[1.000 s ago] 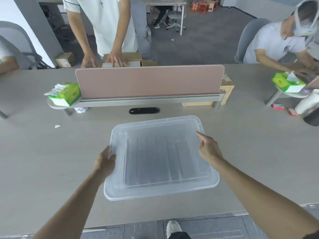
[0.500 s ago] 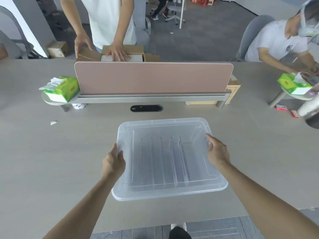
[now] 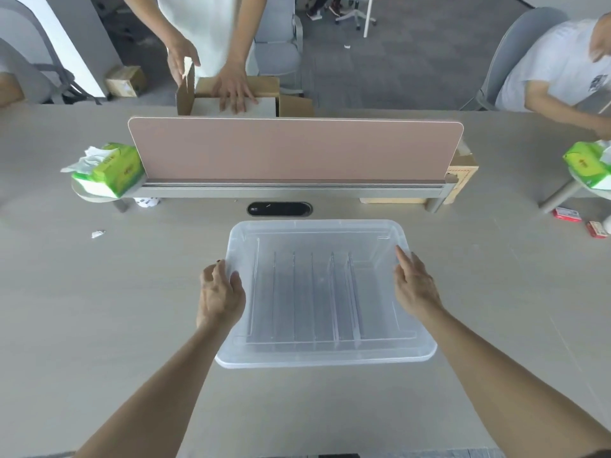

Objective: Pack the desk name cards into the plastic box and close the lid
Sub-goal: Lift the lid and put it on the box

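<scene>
Left hand (image 3: 220, 294) curls round the left rim of the lid (image 3: 314, 238); right hand (image 3: 416, 287), fingers straight, presses the right rim. Clear smooth plastic, rounded corners.

Translucent glossy plastic box (image 3: 324, 355), matt wood-look desk (image 3: 99, 309)

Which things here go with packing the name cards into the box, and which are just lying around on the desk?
For the job:
plastic box with its lid on
desk name cards seen through it
left hand gripping its edge
right hand resting on its other edge

Lying about:
left tissue pack
right tissue pack
paper scrap
red boxes
cardboard box by the divider
</scene>
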Tool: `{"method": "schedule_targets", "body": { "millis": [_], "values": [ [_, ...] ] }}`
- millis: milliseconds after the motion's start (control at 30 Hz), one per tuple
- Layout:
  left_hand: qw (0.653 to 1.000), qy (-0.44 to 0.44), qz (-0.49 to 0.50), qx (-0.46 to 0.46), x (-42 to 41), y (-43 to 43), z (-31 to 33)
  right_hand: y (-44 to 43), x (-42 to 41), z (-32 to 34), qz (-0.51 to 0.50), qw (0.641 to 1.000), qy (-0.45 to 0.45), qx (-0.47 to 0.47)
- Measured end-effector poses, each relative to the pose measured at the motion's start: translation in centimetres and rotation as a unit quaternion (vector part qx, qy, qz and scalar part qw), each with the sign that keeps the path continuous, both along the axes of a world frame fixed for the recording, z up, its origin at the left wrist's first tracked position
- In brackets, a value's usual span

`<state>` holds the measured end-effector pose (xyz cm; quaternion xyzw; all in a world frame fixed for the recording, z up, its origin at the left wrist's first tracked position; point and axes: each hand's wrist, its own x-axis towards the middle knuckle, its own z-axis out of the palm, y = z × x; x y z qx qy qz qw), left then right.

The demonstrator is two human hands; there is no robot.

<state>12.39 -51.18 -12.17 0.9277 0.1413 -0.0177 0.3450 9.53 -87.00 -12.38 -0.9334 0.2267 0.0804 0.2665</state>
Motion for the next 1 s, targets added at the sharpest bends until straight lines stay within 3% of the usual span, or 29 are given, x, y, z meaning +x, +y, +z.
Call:
{"method": "schedule_targets", "body": {
  "millis": [67,133,200,267,333,400,500,633,800,900,1000],
  "values": [
    [0.998,-0.027,0.021,0.044,-0.3,-0.1,0.2,0.3,-0.2,0.3,-0.052,0.997,-0.028,0.047],
    [0.992,0.005,0.072,0.103,-0.5,0.0,0.5,0.0,-0.3,0.8,-0.185,0.972,-0.017,0.146],
    [0.982,0.13,0.133,0.006,0.2,0.7,0.4,-0.5,-0.6,1.1,-0.255,0.941,0.04,0.219],
    [0.939,0.228,0.161,-0.198,0.9,1.7,0.6,-1.1,-1.0,1.3,-0.235,0.946,0.061,0.216],
    [0.931,0.247,0.128,-0.237,1.2,2.7,1.1,-1.8,-0.8,1.9,-0.204,0.965,0.047,0.155],
    [0.956,0.221,0.083,-0.175,1.9,3.3,2.1,-2.1,-0.2,2.7,-0.168,0.98,0.048,0.097],
    [0.981,0.186,0.06,-0.012,2.4,1.6,4.0,-1.1,0.2,3.0,-0.158,0.978,0.092,0.096],
    [0.969,0.225,0.008,0.105,1.1,-2.0,3.5,0.5,0.4,3.1,-0.163,0.974,0.121,0.101],
    [0.951,0.245,0.018,0.189,1.1,-3.4,2.5,1.4,0.4,3.1,-0.177,0.972,0.129,0.089],
    [0.945,0.23,0.009,0.233,0.4,-4.9,2.5,3.1,0.7,3.0,-0.175,0.974,0.14,-0.008],
    [0.943,0.184,-0.062,0.272,-0.7,-4.8,2.0,5.4,0.1,3.3,-0.064,0.981,0.139,-0.115]
  ]
}}
